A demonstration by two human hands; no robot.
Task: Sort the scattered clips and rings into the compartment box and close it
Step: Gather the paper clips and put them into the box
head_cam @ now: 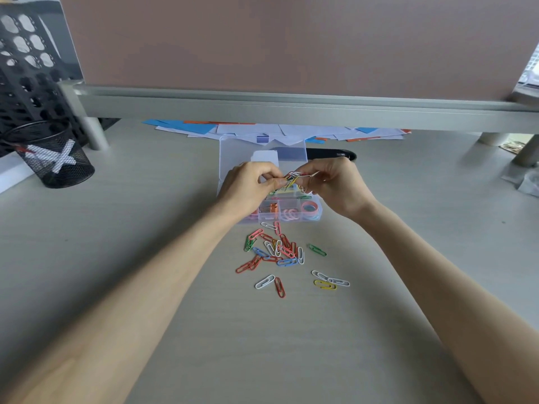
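A clear compartment box [319,212] stands open in the middle of the desk, its lid [233,150] raised at the back. My left hand [248,188] and my right hand [335,185] hover over it, both pinching one tangled bunch of coloured paper clips [292,179]. The front compartments hold orange binder clips [269,207] and pink rings [309,207]. Several loose paper clips [277,252] lie scattered on the desk in front of the box. The back compartments are mostly hidden by my hands.
A black mesh pen cup [49,158] stands at the left. Blue, white and orange papers [262,131] lie under a grey shelf rail [291,106] behind the box. A black object [332,154] lies right of the lid.
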